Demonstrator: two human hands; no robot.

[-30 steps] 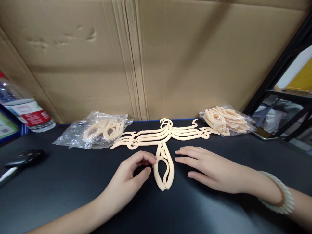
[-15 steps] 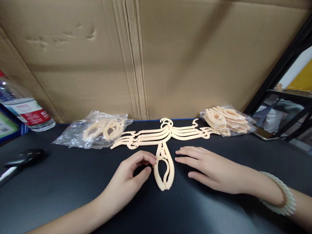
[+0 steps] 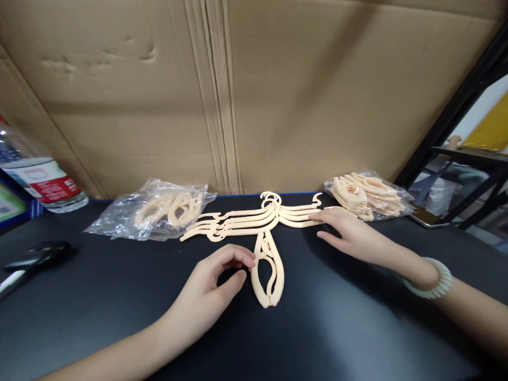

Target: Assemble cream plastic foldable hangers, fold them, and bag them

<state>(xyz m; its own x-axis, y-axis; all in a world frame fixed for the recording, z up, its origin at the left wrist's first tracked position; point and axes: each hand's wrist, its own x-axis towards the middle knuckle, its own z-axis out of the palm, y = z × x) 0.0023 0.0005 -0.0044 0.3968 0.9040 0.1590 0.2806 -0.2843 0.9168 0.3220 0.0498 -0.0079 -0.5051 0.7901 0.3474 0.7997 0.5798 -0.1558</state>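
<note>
A folded cream plastic hanger lies on the black table in front of me. My left hand rests just left of it, thumb and curved fingers apart, fingertips at its left edge; whether they touch it I cannot tell. Behind it, several unfolded cream hangers lie spread out in a stack, hooks toward the back. My right hand, with a pale beaded bracelet on the wrist, reaches over the right ends of that stack. Its fingers are stretched out and hold nothing; they hide part of the hanger arms.
A clear plastic bag with folded hangers lies at the back left, and another bag of hangers at the back right. A bottle and a black mouse are at the left. A cardboard wall closes off the back.
My right hand has moved away from beside the folded hanger, back and to the right, over the unfolded hangers' right ends. My left hand has stayed almost in place.
</note>
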